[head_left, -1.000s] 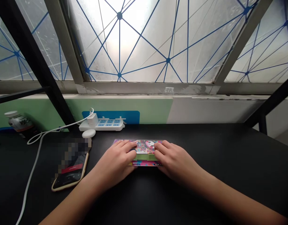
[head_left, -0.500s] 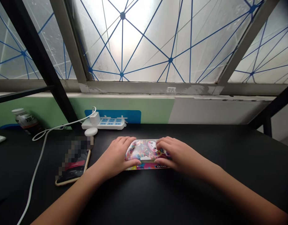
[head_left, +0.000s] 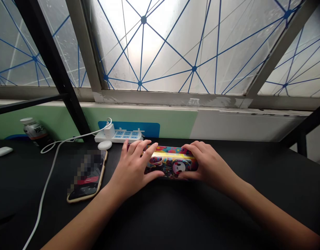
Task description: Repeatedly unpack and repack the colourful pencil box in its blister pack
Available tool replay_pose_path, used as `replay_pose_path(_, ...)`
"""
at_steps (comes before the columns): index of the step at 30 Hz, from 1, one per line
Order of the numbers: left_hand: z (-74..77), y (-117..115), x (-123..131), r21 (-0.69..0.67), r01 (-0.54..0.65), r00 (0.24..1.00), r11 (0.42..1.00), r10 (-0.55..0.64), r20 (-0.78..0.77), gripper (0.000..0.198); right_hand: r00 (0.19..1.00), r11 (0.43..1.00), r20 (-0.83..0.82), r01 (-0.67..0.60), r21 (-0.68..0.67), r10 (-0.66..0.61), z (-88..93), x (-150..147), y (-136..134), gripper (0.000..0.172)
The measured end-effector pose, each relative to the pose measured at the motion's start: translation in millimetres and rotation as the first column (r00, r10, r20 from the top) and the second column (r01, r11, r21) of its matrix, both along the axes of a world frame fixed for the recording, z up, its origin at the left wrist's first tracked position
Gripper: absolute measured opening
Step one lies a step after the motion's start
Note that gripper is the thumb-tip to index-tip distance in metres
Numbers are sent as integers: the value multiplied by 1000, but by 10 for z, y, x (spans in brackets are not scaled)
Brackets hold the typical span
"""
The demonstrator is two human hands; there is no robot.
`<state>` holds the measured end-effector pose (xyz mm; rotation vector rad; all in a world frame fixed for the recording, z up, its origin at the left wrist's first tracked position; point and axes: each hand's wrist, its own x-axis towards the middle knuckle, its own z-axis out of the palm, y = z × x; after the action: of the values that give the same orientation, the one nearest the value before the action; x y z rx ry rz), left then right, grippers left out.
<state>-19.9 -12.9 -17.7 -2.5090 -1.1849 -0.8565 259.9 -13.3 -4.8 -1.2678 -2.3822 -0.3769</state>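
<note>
Black desk (head_left: 162, 215), frosted window (head_left: 186, 31) (blue lines (head_left: 194, 68) across), green wall (head_left: 175, 121), both hands (head_left: 132, 165) (head_left: 209, 160) grasping a patterned box (head_left: 166, 163)

Near the back edge of the worktop (head_left: 253, 170) sit a capped bottle (head_left: 35, 132) on the left and a white power strip (head_left: 123, 136), with a phone (head_left: 93, 189) farther from that edge.
</note>
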Motion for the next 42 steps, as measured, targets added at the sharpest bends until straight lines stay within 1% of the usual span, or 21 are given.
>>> replay_pose_path(2, 30, 0, -14, -13, -33, 999, 999, 32, -34, 53, 997, 998, 73, -17, 58, 13, -10, -78, -76, 50)
replay_pose_path(5, 41, -13, -10, -65, -35, 990, 997, 26, -137, 31, 977, 997, 210, -38, 71, 23, -63, -198, -176, 23)
replay_pose_path(7, 39, -35, 6, -93, -24, 978, 995, 4, -206, 24, 962, 997, 273, -39, 63, 20, -110, -264, -224, 18)
replay_pose_path(9, 41, -63, 27, -105, -21, 967, 994, -6, -256, 26, 957, 998, 289, -38, 44, 24, -155, -311, -257, 22)
replay_pose_path(11, 48, -95, 50, -121, -30, 960, 992, -6, -281, 31, 966, 999, 256, -48, -1, 46, -196, -340, -275, 26)
replay_pose_path(13, 52, -119, 75, -160, -33, 957, 987, -15, -289, 36, 974, 995, 207, -79, -64, 90, -240, -358, -279, 34)
replay_pose_path(16, 27, -124, 101, -232, 0, 960, 973, -64, -271, 41, 977, 985, 153, -130, -117, 147, -313, -376, -261, 51)
replay_pose_path(19, -51, -85, 87, -253, 30, 974, 967, -86, -209, 57, 980, 978, 108, -152, -141, 168, -375, -401, -234, 58)
replay_pose_path(20, -87, -64, 71, -253, 16, 979, 967, -67, -194, 65, 979, 974, 100, -162, -158, 179, -388, -414, -228, 61)
replay_pose_path(22, -160, -20, 30, -273, -60, 982, 960, 7, -190, 80, 975, 964, 103, -175, -201, 199, -401, -442, -225, 70)
replay_pose_path(24, -216, 20, -12, -338, -144, 974, 930, 73, -213, 91, 970, 950, 121, -174, -258, 210, -386, -447, -224, 75)
replay_pose_path(26, -243, 48, -39, -409, -191, 967, 892, 100, -233, 97, 967, 932, 135, -161, -326, 214, -336, -384, -215, 77)
replay_pose_path(29, -235, 66, -46, -457, -205, 966, 865, 103, -238, 99, 971, 896, 125, -134, -424, 204, -190, -124, -170, 74)
replay_pose_path(30, -227, 67, -42, -460, -207, 966, 864, 106, -236, 99, 975, 888, 113, -123, -443, 192, -131, -9, -149, 68)
replay_pose_path(33, -212, 65, -27, -451, -207, 967, 868, 110, -231, 98, 983, 876, 94, -96, -473, 159, 22, 258, -97, 42)
replay_pose_path(34, -212, 64, -24, -448, -204, 967, 870, 106, -233, 97, 984, 879, 103, -83, -469, 148, 49, 284, -91, 38)
replay_pose_path(35, -215, 63, -22, -447, -199, 966, 872, 100, -237, 98, 984, 891, 117, -65, -450, 131, 57, 268, -92, 39)
replay_pose_path(37, -226, 64, -21, -446, -188, 965, 875, 82, -248, 98, 986, 930, 138, -32, -366, 89, 16, 125, -116, 50)
replay_pose_path(39, -243, 69, -27, -446, -176, 965, 878, 65, -253, 96, 986, 953, 135, -51, -299, 95, -84, -98, -158, 71)
replay_pose_path(41, -257, 79, -37, -445, -164, 968, 880, 57, -244, 94, 979, 944, 126, -116, -308, 161, -191, -285, -197, 88)
replay_pose_path(42, -261, 86, -43, -447, -161, 969, 880, 56, -239, 93, 973, 932, 123, -144, -331, 194, -228, -334, -209, 90)
